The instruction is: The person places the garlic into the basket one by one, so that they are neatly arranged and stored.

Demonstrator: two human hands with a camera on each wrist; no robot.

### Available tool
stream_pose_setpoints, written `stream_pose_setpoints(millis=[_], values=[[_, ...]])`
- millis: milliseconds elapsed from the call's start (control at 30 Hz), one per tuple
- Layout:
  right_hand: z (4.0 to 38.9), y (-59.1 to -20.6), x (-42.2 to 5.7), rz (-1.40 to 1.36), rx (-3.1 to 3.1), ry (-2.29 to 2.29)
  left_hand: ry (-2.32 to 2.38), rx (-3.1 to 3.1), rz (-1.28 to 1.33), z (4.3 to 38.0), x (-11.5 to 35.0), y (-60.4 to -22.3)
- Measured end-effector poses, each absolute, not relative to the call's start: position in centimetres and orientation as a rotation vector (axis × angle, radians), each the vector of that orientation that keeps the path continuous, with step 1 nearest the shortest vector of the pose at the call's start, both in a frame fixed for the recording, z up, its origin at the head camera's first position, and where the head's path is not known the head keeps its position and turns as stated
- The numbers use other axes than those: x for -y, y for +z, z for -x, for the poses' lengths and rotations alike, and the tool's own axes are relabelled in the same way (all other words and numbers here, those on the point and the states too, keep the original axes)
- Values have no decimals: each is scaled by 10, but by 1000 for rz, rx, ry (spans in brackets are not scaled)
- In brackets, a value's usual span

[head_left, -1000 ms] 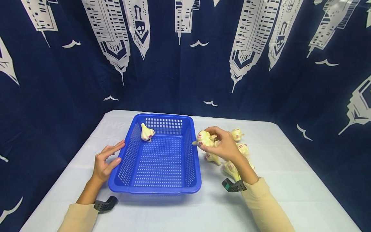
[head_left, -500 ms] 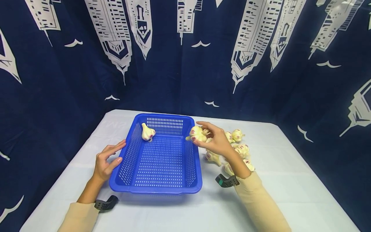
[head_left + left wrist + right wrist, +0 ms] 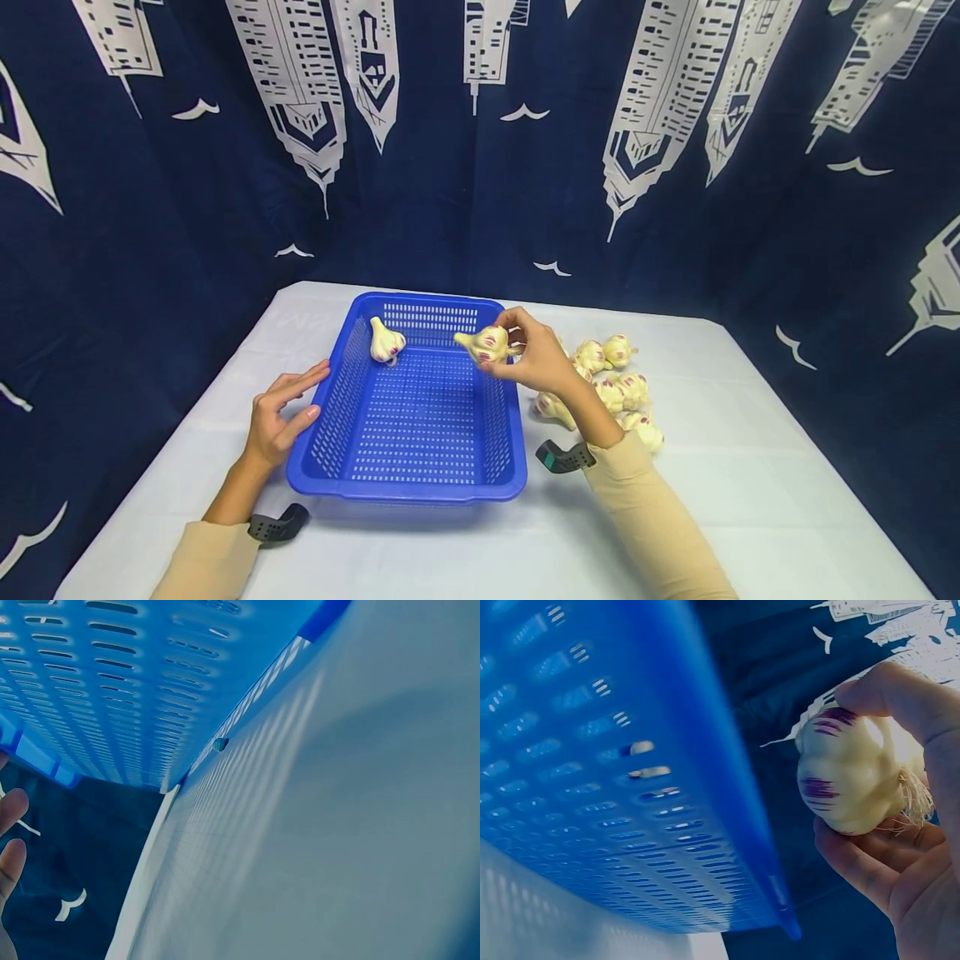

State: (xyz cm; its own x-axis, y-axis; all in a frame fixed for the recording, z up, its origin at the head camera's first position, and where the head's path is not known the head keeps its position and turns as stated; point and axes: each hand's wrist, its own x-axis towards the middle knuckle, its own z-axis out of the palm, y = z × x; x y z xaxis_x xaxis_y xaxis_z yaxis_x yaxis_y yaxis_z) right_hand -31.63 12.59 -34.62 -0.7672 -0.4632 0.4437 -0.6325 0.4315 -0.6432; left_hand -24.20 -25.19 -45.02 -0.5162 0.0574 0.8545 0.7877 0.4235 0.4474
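My right hand (image 3: 536, 354) pinches a garlic bulb (image 3: 489, 344) between thumb and fingers, its stem pointing left over the right rim of the blue basket (image 3: 408, 492). Purple streaks and dry roots show on this garlic bulb (image 3: 851, 769) in the right wrist view. Inside the basket, a second garlic bulb (image 3: 386, 342) lies near the far left corner. My left hand (image 3: 277, 421) rests its fingertips against the basket's left rim, fingers straight and thumb apart. Only some fingertips (image 3: 11, 810) of that hand show in the left wrist view.
Several more garlic bulbs (image 3: 622, 392) lie in a loose group on the white table (image 3: 720, 467), right of the basket and partly behind my right forearm. A dark blue curtain (image 3: 450, 192) with white building prints hangs behind the table.
My right hand has carried the garlic bulb leftward, from beside the basket to over its right rim, and the stem has swung further inward. My left hand stays at the left rim.
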Motion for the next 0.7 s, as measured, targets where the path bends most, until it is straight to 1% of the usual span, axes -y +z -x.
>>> stream_pose_setpoints(millis=[367, 700], values=[[318, -346, -116, -1129, 2314, 1313, -1125, 1877, 720, 243, 253, -448], [320, -336, -108, -1179, 2347, 1190, -1142, 1890, 712, 242, 253, -451]])
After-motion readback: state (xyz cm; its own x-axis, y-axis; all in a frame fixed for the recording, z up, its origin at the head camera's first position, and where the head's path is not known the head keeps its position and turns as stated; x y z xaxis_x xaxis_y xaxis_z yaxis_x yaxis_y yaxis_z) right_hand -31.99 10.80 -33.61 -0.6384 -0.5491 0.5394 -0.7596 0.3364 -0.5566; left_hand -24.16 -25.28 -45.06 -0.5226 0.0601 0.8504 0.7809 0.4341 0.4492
